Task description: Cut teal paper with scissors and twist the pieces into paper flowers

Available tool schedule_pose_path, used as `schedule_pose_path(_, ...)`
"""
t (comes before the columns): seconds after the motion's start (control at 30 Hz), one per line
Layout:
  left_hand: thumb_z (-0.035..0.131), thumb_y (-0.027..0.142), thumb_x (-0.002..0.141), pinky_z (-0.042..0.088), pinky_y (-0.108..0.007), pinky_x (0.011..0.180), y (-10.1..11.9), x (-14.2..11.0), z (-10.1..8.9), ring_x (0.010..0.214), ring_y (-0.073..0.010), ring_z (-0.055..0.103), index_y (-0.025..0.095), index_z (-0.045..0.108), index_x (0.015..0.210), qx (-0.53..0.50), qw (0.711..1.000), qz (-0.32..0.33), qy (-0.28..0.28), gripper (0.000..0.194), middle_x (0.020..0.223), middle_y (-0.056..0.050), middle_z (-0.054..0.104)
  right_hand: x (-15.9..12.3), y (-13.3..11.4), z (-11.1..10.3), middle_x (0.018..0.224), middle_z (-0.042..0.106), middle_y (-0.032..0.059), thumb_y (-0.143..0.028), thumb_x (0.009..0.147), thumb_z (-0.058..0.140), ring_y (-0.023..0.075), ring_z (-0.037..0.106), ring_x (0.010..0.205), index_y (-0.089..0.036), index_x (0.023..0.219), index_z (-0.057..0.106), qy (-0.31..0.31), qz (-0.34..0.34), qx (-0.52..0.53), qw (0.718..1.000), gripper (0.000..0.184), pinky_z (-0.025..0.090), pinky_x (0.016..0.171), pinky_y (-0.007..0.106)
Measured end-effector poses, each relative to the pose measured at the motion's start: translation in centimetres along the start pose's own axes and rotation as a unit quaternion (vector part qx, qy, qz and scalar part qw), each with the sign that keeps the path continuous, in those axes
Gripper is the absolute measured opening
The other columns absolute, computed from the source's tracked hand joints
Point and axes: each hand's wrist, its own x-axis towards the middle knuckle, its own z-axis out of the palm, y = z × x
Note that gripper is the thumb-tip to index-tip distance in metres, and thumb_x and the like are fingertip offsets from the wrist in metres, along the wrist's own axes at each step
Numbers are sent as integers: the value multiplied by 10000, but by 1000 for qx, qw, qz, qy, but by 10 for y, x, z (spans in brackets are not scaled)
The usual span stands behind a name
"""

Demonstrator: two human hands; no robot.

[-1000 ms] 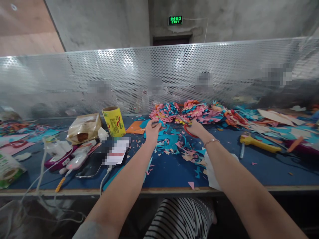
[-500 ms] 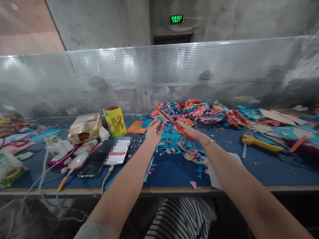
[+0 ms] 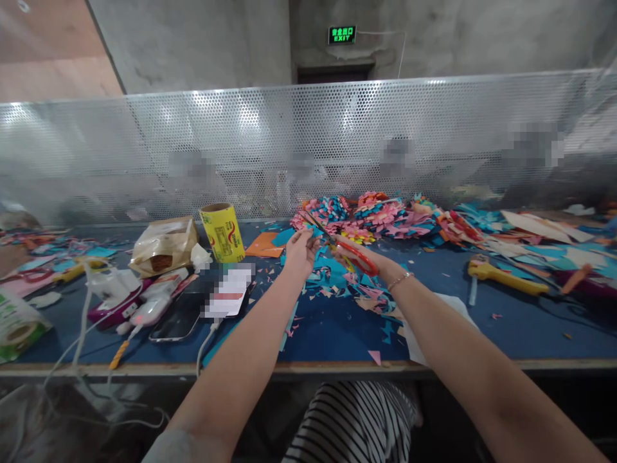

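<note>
My right hand (image 3: 359, 256) is closed around the handles of red-handled scissors (image 3: 362, 257), whose blades point up and to the left, slightly parted. Pinched in the fingers of my left hand (image 3: 301, 252) is a small piece of blue paper (image 3: 314, 231), close beside the blades. Whether the blades touch the paper I cannot tell. Blue and pink paper scraps (image 3: 328, 275) lie on the table beneath both hands. Just beyond them sits a heap of cut paper flowers (image 3: 376, 215) in pink, blue and orange.
On the left are a yellow cardboard tube (image 3: 222, 233), an open paper bag (image 3: 164, 245), phones (image 3: 177, 315), and a power strip (image 3: 113, 307) with white cables. A yellow glue gun (image 3: 506, 276) lies on the right. A perforated metal screen (image 3: 270, 141) stands across the back.
The scissors have opened, their blades and handles spreading apart near the blue paper. At the far left, another person's hand has shifted and a yellow tool has come into sight.
</note>
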Motion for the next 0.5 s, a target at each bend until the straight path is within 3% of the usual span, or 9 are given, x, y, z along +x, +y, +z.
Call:
schedule_pose_path(0.13, 641, 110, 639, 465, -184, 603, -1, 0, 1, 527, -45, 559, 153, 505, 606, -2, 1000, 17, 9, 147, 605, 36, 592, -1, -2, 1, 958, 613, 36, -416, 837, 453, 160, 591, 887, -277, 1261, 425, -21, -1, 66, 998, 447, 503, 749, 256)
schedule_pose_path(0.33, 676, 135, 614, 475, -214, 668, -2, 0, 3, 536, -47, 561, 151, 507, 607, 7, 999, 21, 24, 170, 612, 38, 586, -6, -13, 3, 971, 612, 44, -385, 845, 437, 166, 562, 989, -266, 1236, 459, 1, 1, 41, 999, 409, 476, 850, 290)
schedule_pose_path(0.5, 646, 102, 634, 478, -200, 657, -2, 0, 3, 524, -36, 549, 148, 505, 587, -2, 999, 15, 29, 156, 615, 39, 589, -9, -19, 4, 931, 615, 56, -424, 816, 463, 197, 566, 962, -254, 1172, 511, 11, -11, 52, 999, 397, 480, 833, 344)
